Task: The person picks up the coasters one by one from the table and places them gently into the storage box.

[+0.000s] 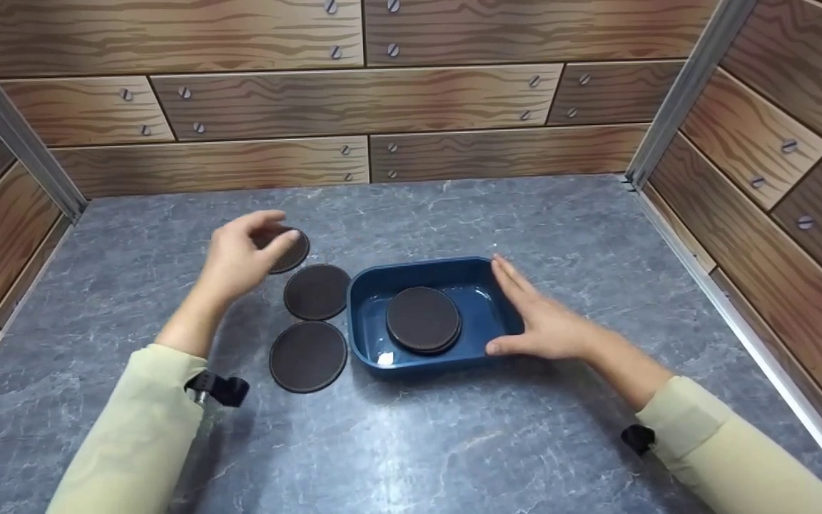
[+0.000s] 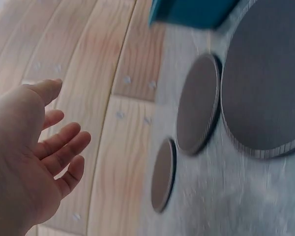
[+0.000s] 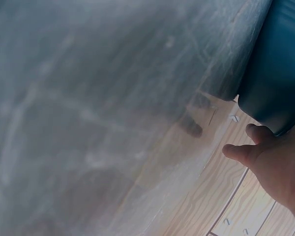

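My left hand [image 1: 240, 253] hovers over the farthest dark brown round coaster [image 1: 298, 251], its fingers loosely bent. The left wrist view shows that hand [image 2: 44, 152] holding nothing, apart from the coasters. Two more coasters lie flat in front, a middle one [image 1: 317, 292] and a nearest one [image 1: 308, 356]. Right of them stands a blue rectangular tray [image 1: 411, 368], with a small stack of coasters [image 1: 423, 318] inside. My right hand [image 1: 543, 325] spreads across the tray's right end, fingers extended at the back corner and thumb at the front rim. In the right wrist view the tray partly hides its fingers.
A grey marbled tabletop [image 1: 397, 442] bears everything. Wood-patterned panels [image 1: 354, 107] wall the back and both sides, with metal posts [image 1: 682, 93] in the corners. The middle coaster lies close against the tray's left wall.
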Tool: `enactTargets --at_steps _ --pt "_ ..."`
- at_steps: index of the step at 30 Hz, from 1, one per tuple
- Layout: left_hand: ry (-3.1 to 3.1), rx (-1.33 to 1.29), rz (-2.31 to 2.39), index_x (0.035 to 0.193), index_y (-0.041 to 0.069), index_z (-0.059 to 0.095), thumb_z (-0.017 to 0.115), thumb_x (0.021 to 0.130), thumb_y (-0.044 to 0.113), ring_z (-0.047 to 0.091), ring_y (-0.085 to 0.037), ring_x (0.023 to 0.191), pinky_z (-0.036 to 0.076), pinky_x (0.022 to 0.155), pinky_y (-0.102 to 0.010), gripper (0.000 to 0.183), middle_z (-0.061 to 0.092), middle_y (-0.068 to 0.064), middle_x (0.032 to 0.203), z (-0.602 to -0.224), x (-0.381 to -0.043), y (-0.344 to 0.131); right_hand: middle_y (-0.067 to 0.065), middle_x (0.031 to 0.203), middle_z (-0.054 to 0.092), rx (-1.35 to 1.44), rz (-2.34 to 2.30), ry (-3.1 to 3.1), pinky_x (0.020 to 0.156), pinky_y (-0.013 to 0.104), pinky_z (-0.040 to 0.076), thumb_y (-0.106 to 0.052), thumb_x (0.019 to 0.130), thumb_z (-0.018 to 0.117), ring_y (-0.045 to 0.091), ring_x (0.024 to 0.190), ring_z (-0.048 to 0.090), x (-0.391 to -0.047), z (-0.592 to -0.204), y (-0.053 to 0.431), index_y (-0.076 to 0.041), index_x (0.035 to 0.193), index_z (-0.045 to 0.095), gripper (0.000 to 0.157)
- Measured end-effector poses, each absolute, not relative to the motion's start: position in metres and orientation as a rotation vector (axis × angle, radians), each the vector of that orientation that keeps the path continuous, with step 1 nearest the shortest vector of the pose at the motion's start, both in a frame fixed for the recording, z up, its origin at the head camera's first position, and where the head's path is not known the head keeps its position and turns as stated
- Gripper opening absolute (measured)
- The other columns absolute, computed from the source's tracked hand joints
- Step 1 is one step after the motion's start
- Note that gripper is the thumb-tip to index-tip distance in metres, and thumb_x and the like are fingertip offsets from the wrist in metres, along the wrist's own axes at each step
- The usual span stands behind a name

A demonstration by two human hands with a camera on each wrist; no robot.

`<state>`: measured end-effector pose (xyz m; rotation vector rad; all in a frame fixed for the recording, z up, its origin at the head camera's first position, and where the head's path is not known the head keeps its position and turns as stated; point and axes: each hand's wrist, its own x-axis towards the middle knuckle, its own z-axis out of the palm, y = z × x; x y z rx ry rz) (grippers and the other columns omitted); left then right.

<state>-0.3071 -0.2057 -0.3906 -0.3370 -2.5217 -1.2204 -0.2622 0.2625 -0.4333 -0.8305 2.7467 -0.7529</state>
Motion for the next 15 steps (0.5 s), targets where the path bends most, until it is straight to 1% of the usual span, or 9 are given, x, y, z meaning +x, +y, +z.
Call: enactTargets --at_steps 5,8,15 --pt "-2.534 -0.234 -1.278 0.138 0.001 0.068 0.077 0.100 0.029 0.068 -0.035 0.118 0.052 0.100 -0.050 0.047 0.072 -0.022 0.127 -0.399 -0.319 -0.226 0.007 0.178 -0.008 -0.818 -0.769 2.740 0.123 0.064 0.023 -0.057 0.085 0.085 0.040 0.160 0.011 -0.262 -0.433 0.264 -0.012 0.171 -0.002 0.130" --pt "-2.536 -0.192 -1.309 0.139 0.000 0.067 0.076 0.100 0.028 0.064 -0.038 0.125 0.049 0.105 -0.052 0.049 0.069 -0.025 0.133 -0.409 -0.327 -0.235 0.006 0.178 -0.009 -0.814 -0.780 2.734 0.124 0.063 0.022 -0.057 0.085 0.085 0.039 0.160 0.009 -0.261 -0.433 0.264 -0.011 0.171 -0.002 0.131" --pt "-2.552 -0.124 -1.372 0.144 -0.003 0.062 0.076 0.101 0.027 0.053 -0.043 0.138 0.039 0.116 -0.056 0.054 0.060 -0.027 0.145 -0.429 -0.340 -0.250 0.007 0.178 -0.010 -0.806 -0.767 2.739 0.123 0.063 0.023 -0.058 0.085 0.085 0.042 0.159 0.012 -0.261 -0.432 0.263 -0.012 0.171 -0.002 0.131"
